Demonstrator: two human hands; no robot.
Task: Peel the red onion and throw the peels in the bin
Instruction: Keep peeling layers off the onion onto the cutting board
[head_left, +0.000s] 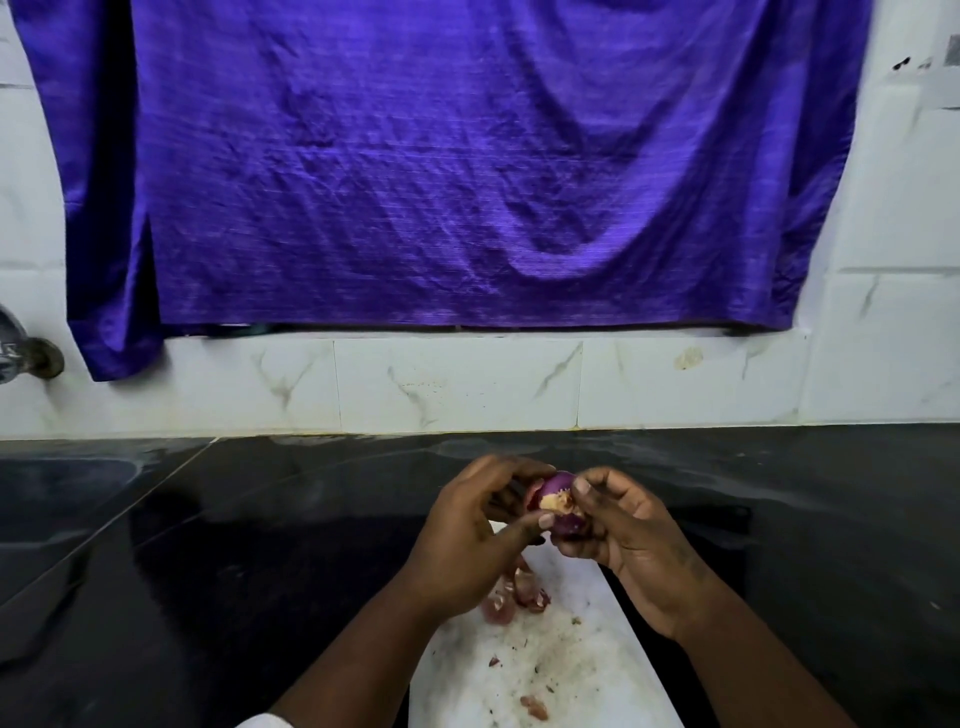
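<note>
Item 1. Red onion (561, 501): held in the air above the bench (260, 545), toward 6 o'clock of the view. Its purple skin is partly off, and the pale root end faces the camera.

Item 2. Left hand (483, 535): at 9 o'clock of the onion. The fingers are curled round its far side and the thumb tip lies against its near lower edge.

Item 3. Right hand (623, 525): at 3 o'clock of the onion, clasping it, with the thumb pressed beside the root end. The two hands meet on the onion.

Item 4. White board (582, 654): lies on the bench below the hands, speckled with dark crumbs.

Item 5. Peels (514, 597): a small reddish heap on the board at 6 o'clock of the left hand. One loose scrap (535, 706) lies nearer the bottom edge.

Item 6. Purple cloth (441, 182): hangs at 12 o'clock over the white tiled wall (467, 384).

Item 7. Metal tap (21, 343): on the wall at 9 o'clock, cut off by the frame edge.
</note>
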